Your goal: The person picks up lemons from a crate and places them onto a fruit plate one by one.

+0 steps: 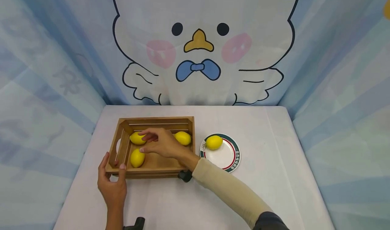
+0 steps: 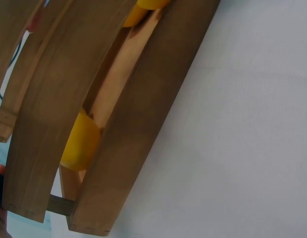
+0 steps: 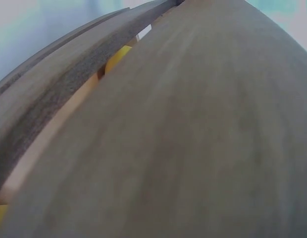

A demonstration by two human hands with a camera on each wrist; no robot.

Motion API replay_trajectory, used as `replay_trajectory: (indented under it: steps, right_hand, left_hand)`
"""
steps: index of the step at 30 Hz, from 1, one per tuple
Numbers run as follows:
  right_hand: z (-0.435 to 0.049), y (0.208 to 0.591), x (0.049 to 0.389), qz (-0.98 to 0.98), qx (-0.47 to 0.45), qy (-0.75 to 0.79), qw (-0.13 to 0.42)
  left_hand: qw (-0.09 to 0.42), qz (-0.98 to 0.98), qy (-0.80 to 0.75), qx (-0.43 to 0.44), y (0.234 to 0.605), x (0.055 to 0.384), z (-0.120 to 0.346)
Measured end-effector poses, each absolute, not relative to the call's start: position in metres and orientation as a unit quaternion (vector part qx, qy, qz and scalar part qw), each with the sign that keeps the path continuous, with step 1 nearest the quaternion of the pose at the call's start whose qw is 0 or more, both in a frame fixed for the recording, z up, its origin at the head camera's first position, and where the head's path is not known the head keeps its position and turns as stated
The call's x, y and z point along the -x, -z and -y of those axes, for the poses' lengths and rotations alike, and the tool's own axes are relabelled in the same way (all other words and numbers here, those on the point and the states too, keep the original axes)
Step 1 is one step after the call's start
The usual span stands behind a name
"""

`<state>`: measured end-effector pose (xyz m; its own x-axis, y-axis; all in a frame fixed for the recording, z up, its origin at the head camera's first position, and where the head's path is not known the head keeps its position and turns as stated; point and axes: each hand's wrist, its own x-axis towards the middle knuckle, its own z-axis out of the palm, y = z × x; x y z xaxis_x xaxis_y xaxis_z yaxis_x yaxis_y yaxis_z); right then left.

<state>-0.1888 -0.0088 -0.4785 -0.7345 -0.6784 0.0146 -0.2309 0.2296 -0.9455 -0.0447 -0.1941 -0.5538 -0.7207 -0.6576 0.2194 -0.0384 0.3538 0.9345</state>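
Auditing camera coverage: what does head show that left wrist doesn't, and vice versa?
Head only: the plate with a lemon on it, the printed blue bow tie, and clear views of the left hand gripping the wooden crate at a corner and the right hand over its interior.

Left wrist only: a close-up from outside of a gap between slats, lemons showing through.

Both: wooden crate, lemons inside it, white tablecloth. Skin shows at left wrist's left edge; can't tell which hand.

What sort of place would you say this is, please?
Probably a small curtained booth for tabletop work, though I can't be certain: printed cloth hangs around three sides of a white-covered table, which holds a wooden crate of lemons and a plate.
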Motion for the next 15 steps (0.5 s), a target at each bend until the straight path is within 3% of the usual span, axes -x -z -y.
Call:
replay_trajectory:
  steps: [15]
  right_hand:
    - [0.0090,0.4795,0.1874,-0.755,0.289,0.554,0.199]
  left_hand:
    - [0.303,0.764,0.527,-0.217,0.5572,0.0446,0.1947]
